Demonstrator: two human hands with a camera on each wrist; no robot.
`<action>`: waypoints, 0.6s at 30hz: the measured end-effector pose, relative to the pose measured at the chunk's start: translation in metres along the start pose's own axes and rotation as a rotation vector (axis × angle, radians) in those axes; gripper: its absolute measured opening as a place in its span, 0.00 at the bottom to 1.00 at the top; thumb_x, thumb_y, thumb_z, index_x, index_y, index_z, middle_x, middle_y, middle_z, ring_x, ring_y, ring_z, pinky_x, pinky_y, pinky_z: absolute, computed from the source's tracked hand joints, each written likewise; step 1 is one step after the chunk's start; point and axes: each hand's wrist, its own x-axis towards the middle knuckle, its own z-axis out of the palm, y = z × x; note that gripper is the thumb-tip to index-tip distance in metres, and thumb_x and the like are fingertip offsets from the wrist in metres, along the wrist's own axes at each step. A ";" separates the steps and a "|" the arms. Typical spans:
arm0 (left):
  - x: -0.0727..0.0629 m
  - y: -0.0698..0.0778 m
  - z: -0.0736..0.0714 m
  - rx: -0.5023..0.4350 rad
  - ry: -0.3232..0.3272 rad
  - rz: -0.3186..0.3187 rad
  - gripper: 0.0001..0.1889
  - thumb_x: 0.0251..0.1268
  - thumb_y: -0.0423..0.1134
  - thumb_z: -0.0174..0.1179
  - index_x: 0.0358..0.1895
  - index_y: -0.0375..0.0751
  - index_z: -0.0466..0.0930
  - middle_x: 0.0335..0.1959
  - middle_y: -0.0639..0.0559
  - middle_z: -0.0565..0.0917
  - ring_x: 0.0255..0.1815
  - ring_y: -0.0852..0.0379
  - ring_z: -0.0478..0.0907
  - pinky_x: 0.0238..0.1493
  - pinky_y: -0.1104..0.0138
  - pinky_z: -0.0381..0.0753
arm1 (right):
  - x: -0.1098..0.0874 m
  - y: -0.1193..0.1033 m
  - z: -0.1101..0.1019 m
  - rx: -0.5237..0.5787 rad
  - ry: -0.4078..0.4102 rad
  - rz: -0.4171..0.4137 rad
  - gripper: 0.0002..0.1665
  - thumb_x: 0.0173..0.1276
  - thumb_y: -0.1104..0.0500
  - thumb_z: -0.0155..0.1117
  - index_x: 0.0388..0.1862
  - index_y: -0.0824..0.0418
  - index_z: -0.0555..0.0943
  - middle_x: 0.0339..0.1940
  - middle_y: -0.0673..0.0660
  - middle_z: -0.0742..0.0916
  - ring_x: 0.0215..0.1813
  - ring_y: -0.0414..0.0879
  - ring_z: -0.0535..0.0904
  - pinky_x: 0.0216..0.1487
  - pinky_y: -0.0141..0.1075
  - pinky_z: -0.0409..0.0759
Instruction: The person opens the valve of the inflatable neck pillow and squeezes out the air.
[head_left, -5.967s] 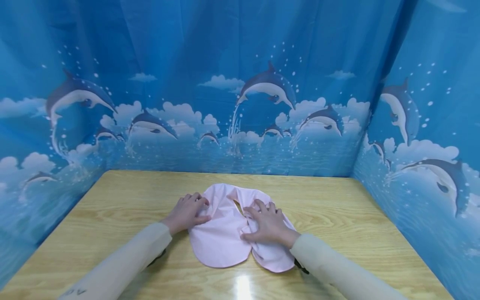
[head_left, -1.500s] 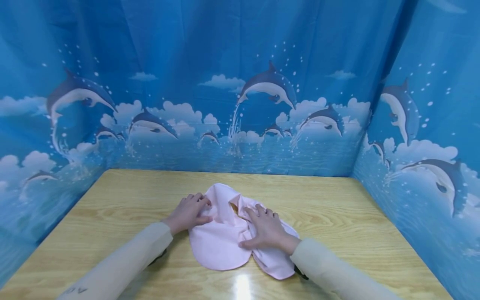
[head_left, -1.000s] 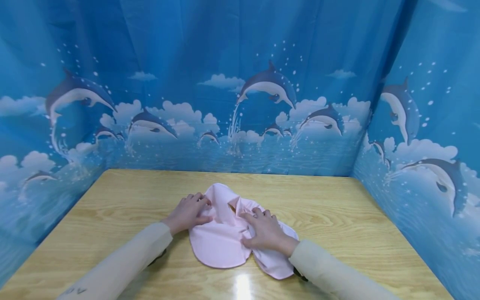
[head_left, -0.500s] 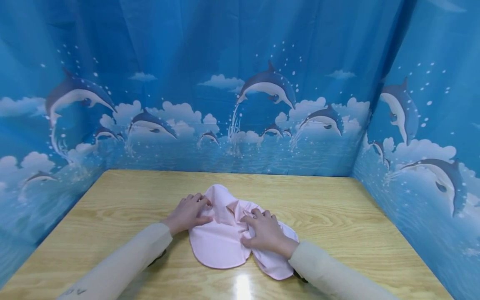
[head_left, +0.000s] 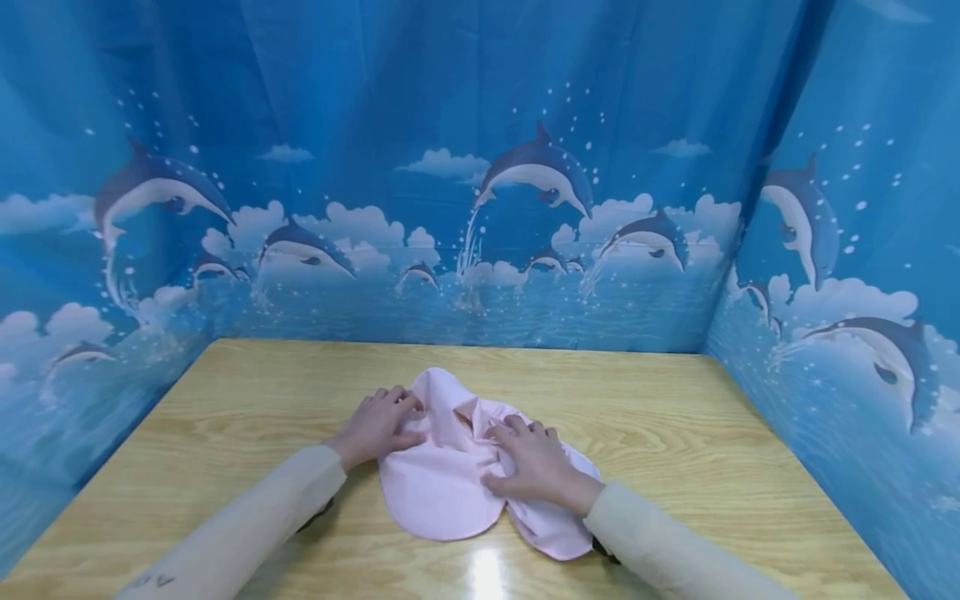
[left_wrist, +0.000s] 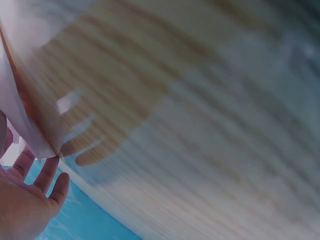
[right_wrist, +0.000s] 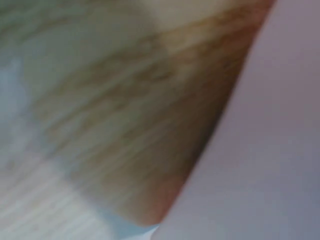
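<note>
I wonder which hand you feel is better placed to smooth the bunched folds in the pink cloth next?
Probably the right hand: its spread fingers rest right beside the bunched folds of the pink cloth. The left hand is at the opposite edge.

From the head, looks forward and down from well above, far enough back to take in the surface (head_left: 660, 417), the left grip (head_left: 375, 427), the right grip (head_left: 536, 462), the pink cloth (head_left: 442, 492) beneath both and the dolphin-printed curtain (head_left: 420, 83) behind. From the left wrist, looks aslant across the surface at close range, with the curtain at the lower left, and shares the left grip, a cloth edge and the curtain with the head view. From the right wrist, looks from so near as to blur, filled mostly by cloth and surface, both shared with the other two views.
</note>
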 end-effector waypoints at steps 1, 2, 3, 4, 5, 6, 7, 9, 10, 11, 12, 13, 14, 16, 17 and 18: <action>0.000 0.000 0.000 0.001 0.001 0.002 0.20 0.53 0.57 0.61 0.46 0.52 0.76 0.46 0.52 0.74 0.46 0.51 0.69 0.51 0.52 0.66 | -0.001 0.001 -0.001 -0.003 0.004 -0.006 0.38 0.52 0.34 0.61 0.61 0.47 0.69 0.60 0.58 0.72 0.51 0.60 0.71 0.50 0.56 0.66; 0.000 0.000 0.000 0.003 0.000 0.000 0.20 0.53 0.58 0.61 0.46 0.52 0.76 0.46 0.52 0.74 0.46 0.51 0.69 0.51 0.53 0.66 | -0.002 0.002 -0.002 -0.005 0.008 -0.011 0.39 0.52 0.33 0.60 0.61 0.47 0.68 0.61 0.58 0.72 0.51 0.60 0.72 0.50 0.56 0.67; 0.000 0.000 0.000 0.002 -0.002 -0.001 0.20 0.53 0.58 0.61 0.47 0.52 0.76 0.46 0.52 0.74 0.47 0.51 0.69 0.51 0.53 0.66 | -0.002 0.004 -0.003 -0.005 0.013 -0.017 0.40 0.52 0.33 0.60 0.62 0.47 0.67 0.61 0.59 0.72 0.52 0.61 0.71 0.49 0.56 0.67; 0.001 0.000 0.000 0.003 -0.004 -0.005 0.20 0.53 0.58 0.61 0.47 0.52 0.76 0.46 0.52 0.74 0.47 0.51 0.69 0.51 0.53 0.66 | -0.004 0.005 -0.004 -0.002 0.014 -0.020 0.41 0.52 0.31 0.59 0.63 0.47 0.67 0.63 0.59 0.71 0.53 0.61 0.71 0.50 0.57 0.66; 0.001 0.000 0.000 0.002 -0.007 -0.010 0.21 0.53 0.58 0.61 0.47 0.52 0.76 0.46 0.52 0.74 0.47 0.51 0.69 0.52 0.53 0.66 | -0.005 0.007 -0.005 -0.001 0.012 -0.026 0.42 0.52 0.30 0.58 0.64 0.47 0.66 0.64 0.60 0.70 0.55 0.62 0.70 0.51 0.58 0.66; 0.001 0.001 0.000 0.002 -0.010 -0.014 0.21 0.53 0.57 0.61 0.47 0.52 0.76 0.46 0.52 0.74 0.47 0.51 0.69 0.52 0.53 0.66 | -0.006 0.009 -0.007 0.007 0.009 -0.036 0.43 0.52 0.30 0.57 0.64 0.46 0.65 0.66 0.60 0.68 0.57 0.63 0.69 0.52 0.59 0.65; 0.001 0.001 0.000 0.002 -0.013 -0.018 0.21 0.53 0.57 0.61 0.47 0.52 0.76 0.46 0.52 0.74 0.47 0.51 0.69 0.52 0.53 0.66 | -0.008 0.010 -0.008 0.014 0.005 -0.051 0.43 0.52 0.29 0.56 0.64 0.46 0.65 0.67 0.60 0.67 0.59 0.64 0.67 0.54 0.59 0.64; 0.002 0.002 0.000 0.002 -0.024 -0.030 0.21 0.53 0.58 0.61 0.48 0.53 0.76 0.47 0.52 0.74 0.48 0.51 0.68 0.53 0.53 0.65 | -0.012 0.014 -0.012 0.035 -0.008 -0.092 0.44 0.52 0.28 0.56 0.65 0.45 0.65 0.69 0.61 0.64 0.64 0.65 0.63 0.57 0.61 0.61; 0.002 0.002 0.000 0.005 -0.028 -0.036 0.22 0.53 0.58 0.61 0.48 0.53 0.76 0.47 0.52 0.73 0.48 0.51 0.68 0.53 0.53 0.65 | -0.014 0.017 -0.013 0.040 -0.014 -0.120 0.44 0.52 0.27 0.56 0.65 0.45 0.65 0.70 0.61 0.64 0.65 0.65 0.61 0.59 0.62 0.59; 0.002 0.002 0.000 0.004 -0.031 -0.042 0.22 0.53 0.58 0.61 0.49 0.53 0.76 0.47 0.52 0.73 0.48 0.51 0.68 0.53 0.53 0.65 | -0.016 0.019 -0.014 0.045 -0.017 -0.154 0.44 0.51 0.28 0.57 0.65 0.45 0.65 0.70 0.61 0.63 0.66 0.65 0.60 0.59 0.62 0.58; 0.002 0.002 0.000 0.006 -0.034 -0.046 0.22 0.53 0.58 0.61 0.49 0.53 0.76 0.47 0.52 0.73 0.49 0.51 0.68 0.53 0.53 0.65 | -0.019 0.022 -0.015 0.041 -0.019 -0.188 0.45 0.51 0.28 0.57 0.65 0.45 0.65 0.70 0.60 0.63 0.67 0.65 0.58 0.60 0.62 0.58; 0.002 0.002 -0.001 0.006 -0.038 -0.050 0.22 0.53 0.58 0.61 0.49 0.53 0.75 0.48 0.52 0.73 0.49 0.51 0.68 0.54 0.53 0.65 | -0.021 0.025 -0.015 0.035 -0.018 -0.219 0.45 0.51 0.28 0.58 0.65 0.45 0.64 0.70 0.60 0.63 0.68 0.64 0.58 0.60 0.62 0.58; 0.002 0.003 -0.001 0.003 -0.039 -0.053 0.22 0.53 0.58 0.61 0.49 0.53 0.75 0.48 0.52 0.73 0.49 0.51 0.68 0.54 0.53 0.65 | -0.023 0.028 -0.016 0.030 -0.015 -0.248 0.46 0.50 0.28 0.58 0.66 0.45 0.64 0.70 0.59 0.64 0.68 0.64 0.57 0.60 0.62 0.58; 0.002 0.003 -0.002 -0.001 -0.037 -0.053 0.22 0.53 0.58 0.61 0.49 0.53 0.75 0.47 0.52 0.73 0.49 0.51 0.68 0.54 0.53 0.65 | -0.028 0.035 -0.015 0.014 0.001 -0.299 0.47 0.50 0.27 0.58 0.66 0.46 0.64 0.69 0.59 0.64 0.68 0.63 0.57 0.59 0.62 0.58; 0.001 0.003 -0.002 -0.003 -0.036 -0.052 0.22 0.53 0.57 0.61 0.49 0.53 0.76 0.47 0.52 0.73 0.49 0.51 0.68 0.54 0.53 0.65 | -0.030 0.038 -0.015 0.009 0.012 -0.324 0.48 0.50 0.27 0.58 0.66 0.46 0.63 0.69 0.59 0.65 0.68 0.63 0.58 0.59 0.62 0.59; 0.001 0.003 -0.002 -0.002 -0.037 -0.050 0.22 0.53 0.57 0.61 0.49 0.53 0.76 0.47 0.52 0.73 0.49 0.51 0.68 0.53 0.53 0.65 | -0.032 0.041 -0.014 0.002 0.021 -0.348 0.48 0.49 0.26 0.57 0.67 0.46 0.63 0.69 0.58 0.65 0.68 0.63 0.58 0.59 0.62 0.59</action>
